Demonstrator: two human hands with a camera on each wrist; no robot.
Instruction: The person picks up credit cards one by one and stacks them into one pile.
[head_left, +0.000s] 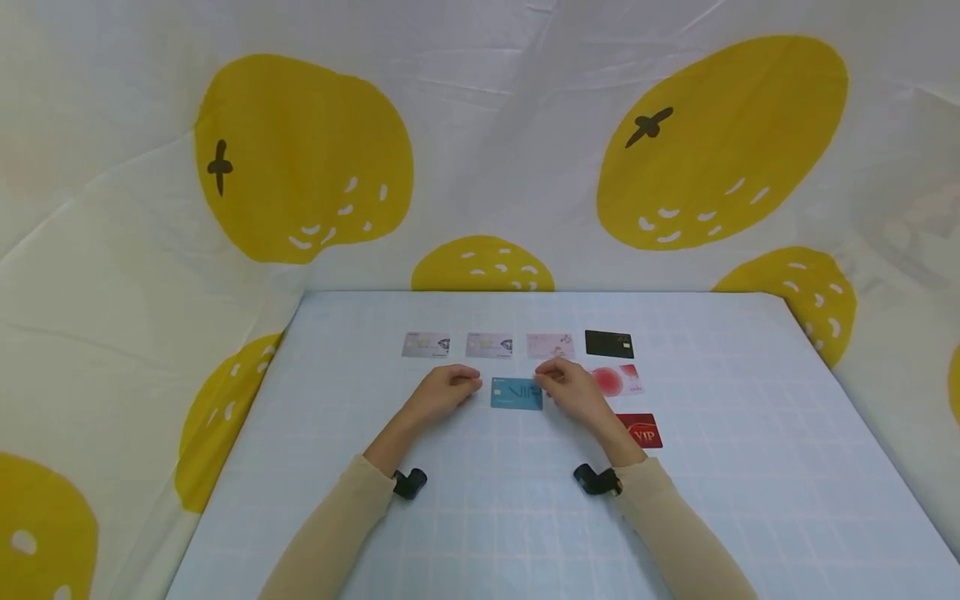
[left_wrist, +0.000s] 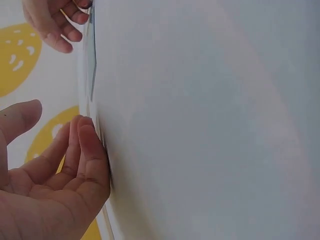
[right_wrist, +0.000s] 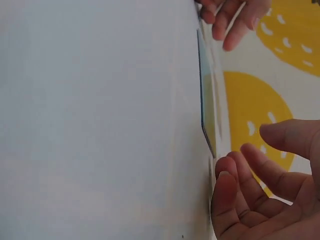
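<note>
A blue VIP card (head_left: 513, 395) lies flat on the table between my two hands. My left hand (head_left: 441, 392) rests on the table just left of it, fingers loosely bent and holding nothing. At the card's right edge is my right hand (head_left: 573, 392), its fingertips overlapping the corner in the head view. In the right wrist view, the thumb (right_wrist: 285, 136) stands apart from the fingers, with the thin card (right_wrist: 206, 100) just beyond the fingertips. The left wrist view likewise shows the left thumb (left_wrist: 22, 119) lifted away from the fingers.
Behind the hands lie two silver cards (head_left: 426, 345) (head_left: 489, 346), a pink card (head_left: 551, 345) and a black card (head_left: 609, 344) in a row. A white card with a red circle (head_left: 618, 381) and a red VIP card (head_left: 647, 432) lie right, partly behind the right arm.
</note>
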